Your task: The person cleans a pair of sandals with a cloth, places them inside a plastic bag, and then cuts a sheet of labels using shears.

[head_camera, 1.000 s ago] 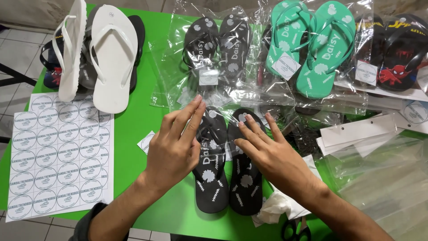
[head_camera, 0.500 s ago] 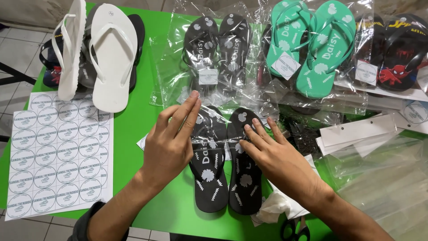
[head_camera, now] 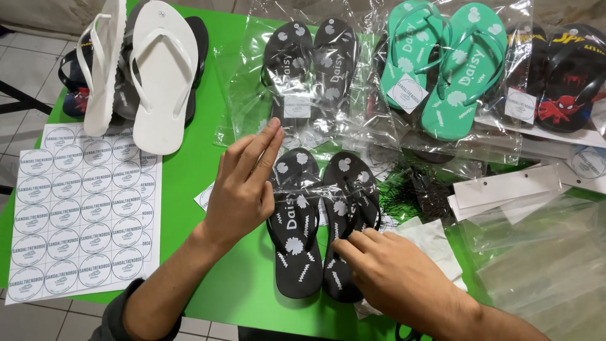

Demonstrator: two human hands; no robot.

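A pair of flip-flops lies on the bench near its front edge, between the left hand and the right hand, which touches its right sandal. Left of it lies a sticker sheet. Behind it runs a row of bagged flip-flop pairs, with unbagged sandals at the row's left end.

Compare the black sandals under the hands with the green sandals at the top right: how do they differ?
The black sandals lie bare on the green table, with only a clear strip across them, while the green sandals are sealed in a clear bag. The green pair carries a round white sticker; the black pair shows none. The left hand and right hand touch only the black pair. Both have white flower prints.
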